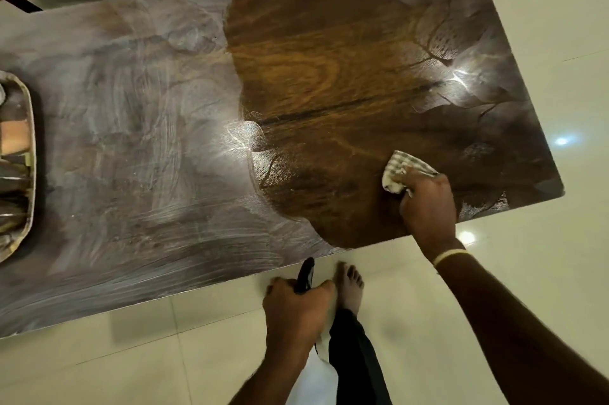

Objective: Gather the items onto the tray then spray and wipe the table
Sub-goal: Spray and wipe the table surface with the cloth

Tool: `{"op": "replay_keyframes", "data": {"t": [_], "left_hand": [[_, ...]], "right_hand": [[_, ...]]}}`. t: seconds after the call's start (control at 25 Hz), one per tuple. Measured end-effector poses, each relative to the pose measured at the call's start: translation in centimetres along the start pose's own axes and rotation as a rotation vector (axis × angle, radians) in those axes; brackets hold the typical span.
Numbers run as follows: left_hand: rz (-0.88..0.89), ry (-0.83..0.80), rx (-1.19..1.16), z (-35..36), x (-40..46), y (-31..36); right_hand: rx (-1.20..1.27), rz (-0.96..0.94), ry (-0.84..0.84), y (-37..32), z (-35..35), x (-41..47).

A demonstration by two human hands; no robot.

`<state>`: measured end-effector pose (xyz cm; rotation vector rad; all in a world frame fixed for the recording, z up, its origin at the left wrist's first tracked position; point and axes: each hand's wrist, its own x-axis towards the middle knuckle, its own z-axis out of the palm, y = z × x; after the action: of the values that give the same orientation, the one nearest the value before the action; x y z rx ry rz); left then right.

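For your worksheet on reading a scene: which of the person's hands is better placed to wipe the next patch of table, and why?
The right hand: it holds the cloth on the table. The left hand grips the spray bottle off the edge.

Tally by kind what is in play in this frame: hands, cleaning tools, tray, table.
Hands: 2, left hand and right hand
Cleaning tools: 2, checked cloth and spray bottle
Tray: 1, tray
Table: 1, table
Total: 6

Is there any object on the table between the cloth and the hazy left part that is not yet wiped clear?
Nothing visible. The right hand grips the cloth near the table's right front corner. The hazy surface leftward is bare until the tray at the far left edge.
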<state>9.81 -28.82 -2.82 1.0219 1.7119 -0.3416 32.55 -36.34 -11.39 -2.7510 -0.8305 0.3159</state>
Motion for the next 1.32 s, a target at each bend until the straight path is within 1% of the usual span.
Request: {"op": "replay_keyframes", "data": {"t": [0.08,0.12,0.2,0.24,0.28,0.32,0.44,0.52,0.56,0.6,0.68,0.76,0.8,0.88,0.96,1.04,1.08,1.12,1.2,1.24,1.28,1.32], "left_hand": [[0.011,0.027,-0.025,0.0,-0.2,0.0],[0.022,0.046,-0.033,-0.2,-0.3,0.1],[0.047,0.076,-0.038,-0.6,-0.3,0.3],[0.066,0.085,-0.034,-0.8,-0.2,0.3],[0.083,0.088,-0.027,-1.0,-0.2,0.4],[0.096,0.085,-0.021,-1.2,-0.2,0.4],[0.105,0.102,-0.035,-1.7,-0.1,0.0],[0.121,0.126,-0.058,-1.8,0.0,-0.2],[0.127,0.131,-0.073,-1.7,-0.1,-0.3],[0.131,0.134,-0.082,-1.8,-0.3,-0.2],[0.134,0.127,-0.084,-1.9,-0.7,0.2],[0.128,0.122,-0.076,-2.5,-0.5,0.4],[0.126,0.122,-0.069,-2.9,-0.3,0.5],[0.129,0.124,-0.072,-3.6,0.3,0.3],[0.137,0.121,-0.090,-4.1,0.6,0.1],[0.147,0.116,-0.087,-4.1,0.6,-0.3],[0.156,0.124,-0.081,-4.1,0.5,-0.5],[0.171,0.138,-0.075,-4.1,0.4,-0.6],[0.203,0.154,-0.049,-4.4,0.3,-0.7],[0.212,0.151,-0.032,-4.7,0.4,-0.8],[0.214,0.147,-0.028,-4.9,0.4,-0.9],[0.217,0.146,-0.032,-5.1,0.5,-0.9]], "right_hand": [[0.047,-0.018,-0.053,-3.1,1.8,0.0],[0.058,-0.076,-0.096,-4.8,2.4,-1.6],[0.053,-0.293,-0.176,-6.9,2.5,-6.4],[0.046,-0.393,-0.203,-6.7,2.3,-8.4],[0.033,-0.450,-0.222,-5.7,1.8,-9.4],[0.024,-0.448,-0.218,-4.2,1.1,-9.4],[0.008,-0.229,-0.160,-1.4,0.0,-5.9],[-0.035,-0.138,-0.102,-3.2,0.6,-3.3],[-0.028,-0.145,-0.106,-5.2,1.1,-2.8],[0.003,-0.189,-0.130,-7.3,1.7,-3.0],[0.042,-0.373,-0.195,-9.5,3.1,-5.5],[0.037,-0.525,-0.268,-8.8,3.3,-9.4],[0.036,-0.542,-0.297,-7.5,2.8,-10.7],[0.043,-0.486,-0.258,-4.6,1.5,-11.1],[0.037,-0.330,-0.233,-3.9,1.3,-9.0],[0.028,-0.196,-0.192,-6.3,2.0,-6.6],[0.037,-0.190,-0.191,-8.5,2.4,-6.1],[0.079,-0.237,-0.204,-10.9,2.9,-6.4],[0.127,-0.465,-0.239,-13.4,4.3,-9.3],[0.125,-0.574,-0.284,-13.4,4.7,-11.2],[0.107,-0.634,-0.332,-12.7,4.6,-12.8],[0.086,-0.644,-0.348,-11.3,3.9,-13.3]]}}
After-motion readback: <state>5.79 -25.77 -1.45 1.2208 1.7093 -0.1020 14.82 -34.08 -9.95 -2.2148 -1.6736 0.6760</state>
